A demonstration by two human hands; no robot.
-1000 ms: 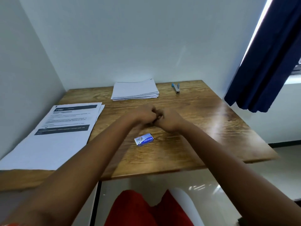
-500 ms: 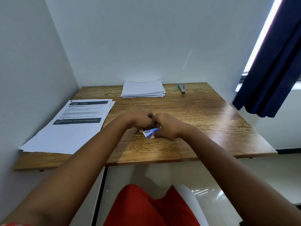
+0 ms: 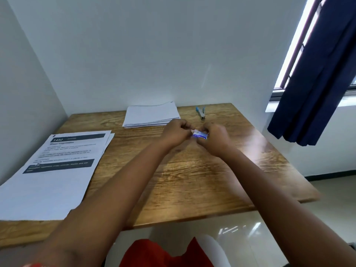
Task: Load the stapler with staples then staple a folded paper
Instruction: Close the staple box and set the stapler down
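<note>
A small blue-and-white staple box [image 3: 201, 135] is held above the middle of the wooden table [image 3: 192, 176]. My right hand [image 3: 213, 139] grips it from the right, fingers curled round it. My left hand [image 3: 176, 132] pinches its left end. A blue-and-metal stapler [image 3: 201, 112] lies near the table's far edge, just beyond my hands. A stack of folded white paper [image 3: 151, 114] sits to the stapler's left against the wall.
A pile of printed sheets [image 3: 55, 170] with dark header bars covers the table's left side. White walls close off the left and far sides. A dark blue curtain [image 3: 316, 74] hangs at the right by a window. Red clothing [image 3: 154, 255] shows below the table's near edge.
The staple box lay on the table a second ago. My right hand picked it up, and both hands now hold it higher and farther from me.
</note>
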